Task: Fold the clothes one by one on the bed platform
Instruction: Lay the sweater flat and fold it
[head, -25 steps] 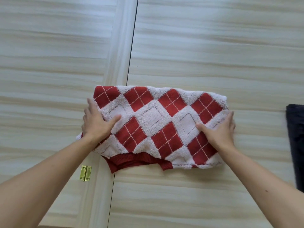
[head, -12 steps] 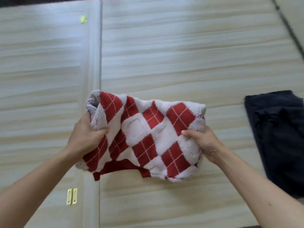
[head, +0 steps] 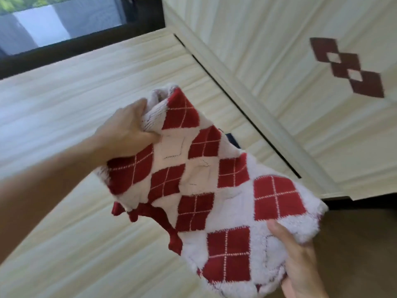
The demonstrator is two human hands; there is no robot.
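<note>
Platform [head: 75,100] fills most of the view: pale wood-grain panels, with a dark gap between two of them. Sweater [head: 206,190], red/white argyle, is folded into a thick pad and is off the surface. It's held in the air over the platform's right side, tilted, one end high-left and the other low-right near the brown floor [head: 354,244]. Left hand [head: 126,130] has the high end, fingers curled and clamped on the fold edge. Right hand [head: 300,261] has the low end, thumb on the face, other fingers underneath, also clamped. Red hem [head: 159,214] hangs loose out of the bottom of the fold. My read: folding on this piece is done bar the set-down, and the step in hand is carrying it to its spot. To do it well: pinch through all layers at both ends, level it before lowering, land one edge first, lay the rest flat, tuck the hem under, then release. Risk: the knit looks thick and fluffy, so layers may splay if one hand lets go early. Small stuff: a dark-red diamond motif [head: 345,67] far right, blurred, can't tell what it's on. A sliver of dark fabric [head: 234,140] shows behind the sweater's top edge.
</note>
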